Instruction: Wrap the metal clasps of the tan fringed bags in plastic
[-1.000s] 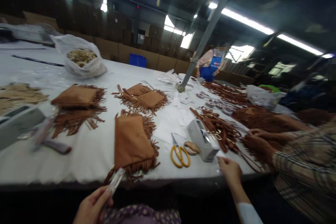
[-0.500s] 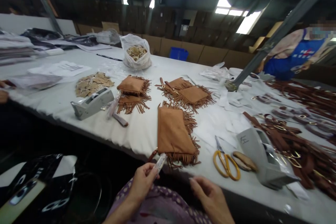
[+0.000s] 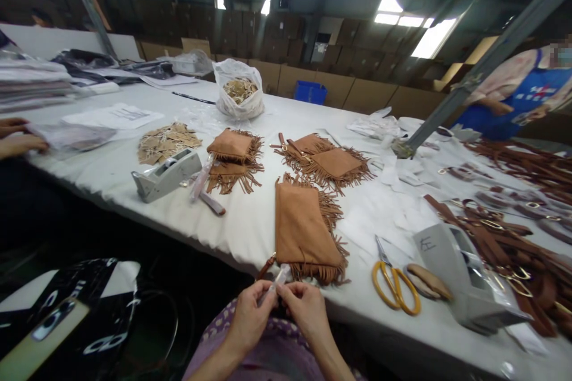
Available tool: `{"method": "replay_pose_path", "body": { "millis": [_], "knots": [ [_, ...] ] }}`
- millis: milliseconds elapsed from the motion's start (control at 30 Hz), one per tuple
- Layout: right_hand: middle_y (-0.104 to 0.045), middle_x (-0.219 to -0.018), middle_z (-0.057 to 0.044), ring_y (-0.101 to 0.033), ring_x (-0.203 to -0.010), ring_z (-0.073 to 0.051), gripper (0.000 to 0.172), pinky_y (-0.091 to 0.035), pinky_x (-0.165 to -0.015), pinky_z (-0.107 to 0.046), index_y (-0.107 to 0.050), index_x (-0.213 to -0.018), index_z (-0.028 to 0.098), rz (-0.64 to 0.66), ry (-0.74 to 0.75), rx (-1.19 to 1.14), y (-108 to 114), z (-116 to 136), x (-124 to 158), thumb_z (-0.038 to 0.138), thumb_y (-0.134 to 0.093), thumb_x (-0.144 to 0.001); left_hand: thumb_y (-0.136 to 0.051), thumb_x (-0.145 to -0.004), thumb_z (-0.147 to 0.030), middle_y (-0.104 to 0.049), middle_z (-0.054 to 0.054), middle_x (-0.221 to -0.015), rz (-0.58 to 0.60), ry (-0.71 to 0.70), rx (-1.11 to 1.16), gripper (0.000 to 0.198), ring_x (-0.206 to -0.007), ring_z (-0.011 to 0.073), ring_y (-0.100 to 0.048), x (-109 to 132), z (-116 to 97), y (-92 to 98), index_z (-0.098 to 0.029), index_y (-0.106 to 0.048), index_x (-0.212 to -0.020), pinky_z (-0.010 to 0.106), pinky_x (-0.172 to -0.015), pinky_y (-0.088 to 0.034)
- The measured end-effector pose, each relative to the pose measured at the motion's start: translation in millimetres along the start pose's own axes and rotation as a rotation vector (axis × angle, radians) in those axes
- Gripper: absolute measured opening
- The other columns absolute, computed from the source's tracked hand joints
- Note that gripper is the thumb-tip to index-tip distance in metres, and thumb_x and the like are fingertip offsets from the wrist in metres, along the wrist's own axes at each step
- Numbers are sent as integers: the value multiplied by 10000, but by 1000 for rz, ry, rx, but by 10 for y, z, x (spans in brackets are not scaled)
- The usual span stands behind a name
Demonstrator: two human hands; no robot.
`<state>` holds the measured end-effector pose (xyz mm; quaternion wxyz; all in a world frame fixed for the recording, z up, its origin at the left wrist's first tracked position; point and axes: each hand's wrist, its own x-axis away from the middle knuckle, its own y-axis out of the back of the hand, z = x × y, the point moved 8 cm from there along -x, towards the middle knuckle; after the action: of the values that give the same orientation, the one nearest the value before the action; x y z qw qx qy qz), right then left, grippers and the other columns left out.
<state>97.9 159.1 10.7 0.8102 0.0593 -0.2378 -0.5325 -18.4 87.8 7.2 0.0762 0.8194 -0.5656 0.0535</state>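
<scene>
My left hand (image 3: 251, 317) is closed around a narrow strip wrapped in clear plastic (image 3: 282, 274), its whitish end poking up past the fingers. Fingers pinched, my right hand (image 3: 307, 308) meets the same strip from the right, just over my lap. What lies inside the wrap is hard to make out. Right beyond my hands, at the table edge, lies a brown fringed pouch (image 3: 304, 226). A short brown strap with gold hardware (image 3: 267, 265) hangs from its near left corner, close to my left fingertips.
Tape dispensers stand left (image 3: 167, 175) and right (image 3: 465, 277). Yellow-handled scissors (image 3: 395, 286) lie right of the pouch. Farther back are more fringed pouches (image 3: 337, 164), tan tags (image 3: 167, 143) and a filled plastic bag (image 3: 240, 92). Brown straps (image 3: 504, 238) cover the right side. Other people's hands show at both sides.
My right hand has moved left and up to meet my left hand at the wrapped strip. The view has shifted slightly left. At far left, another person's hands reach farther onto the table.
</scene>
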Motion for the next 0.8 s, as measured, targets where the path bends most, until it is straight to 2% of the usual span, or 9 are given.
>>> {"method": "replay_pose_path", "body": {
  "millis": [133, 233, 367, 433, 500, 567, 633, 733, 800],
  "knots": [
    [-603, -462, -10, -471, -394, -120, 339, -309, -388, -224, -672, -638, 145, -52, -80, -108, 27, -105, 27, 482, -695, -613, -558, -806, -491, -656, 44, -693, 2, 47, 83, 374, -630, 165, -585, 7, 26, -35, -134, -666, -827, 244, -584, -437],
    [-585, -460, 14, -436, -367, -98, 383, -278, -370, -211, -653, -716, 147, 5, -153, -253, -34, -203, 35, 499, -723, -584, -576, -786, -514, -640, 29, -671, 21, 89, 136, 396, -521, 120, -526, 12, 80, -84, -128, -653, -830, 215, -481, -382],
    [-536, -452, 33, -357, -341, -51, 418, -223, -362, -197, -571, -572, 152, 128, -167, -372, -169, -254, 28, 549, -695, -617, -541, -808, -521, -625, 12, -635, 11, 127, 124, 404, -411, 87, -453, 38, 129, -100, -131, -606, -888, 201, -400, -318],
    [-493, -422, 47, -343, -330, -48, 434, -212, -359, -198, -530, -527, 160, 92, -162, -359, -167, -289, 12, 553, -691, -615, -531, -835, -463, -633, 3, -619, -63, 83, 11, 368, -455, 120, -529, 63, 91, -25, -148, -558, -1023, 217, -461, -390],
    [-464, -408, 55, -343, -328, -51, 433, -215, -358, -200, -516, -519, 165, 60, -159, -340, -167, -324, -3, 551, -682, -620, -524, -857, -378, -684, 32, -713, -120, -40, -155, 369, -632, 177, -639, 97, -20, 41, -178, -503, -1166, 264, -615, -470],
    [-456, -408, 56, -342, -330, -54, 430, -222, -360, -203, -508, -518, 168, 57, -150, -328, -179, -341, -13, 551, -665, -636, -489, -877, -311, -711, 83, -926, -105, -190, -318, 365, -853, 221, -666, 137, -143, 29, -217, -506, -1230, 313, -775, -476],
    [-462, -420, 54, -348, -334, -56, 422, -231, -362, -206, -506, -525, 171, 55, -136, -315, -179, -344, -20, 548, -650, -650, -439, -897, -278, -691, 109, -1056, -68, -275, -446, 349, -957, 248, -650, 167, -203, -14, -238, -556, -1224, 333, -837, -461],
    [-462, -428, 52, -351, -338, -61, 412, -236, -364, -212, -506, -530, 173, 45, -120, -288, -160, -336, -24, 542, -631, -665, -419, -903, -274, -695, 128, -1050, -63, -284, -529, 351, -976, 270, -646, 164, -215, -37, -223, -615, -1189, 335, -849, -458],
    [-458, -429, 53, -352, -344, -64, 405, -239, -368, -215, -505, -532, 174, 46, -113, -272, -149, -331, -23, 536, -629, -665, -445, -891, -293, -698, 126, -1058, -80, -243, -497, 342, -975, 274, -646, 129, -203, -24, -215, -638, -1163, 329, -844, -462]
  ]
}}
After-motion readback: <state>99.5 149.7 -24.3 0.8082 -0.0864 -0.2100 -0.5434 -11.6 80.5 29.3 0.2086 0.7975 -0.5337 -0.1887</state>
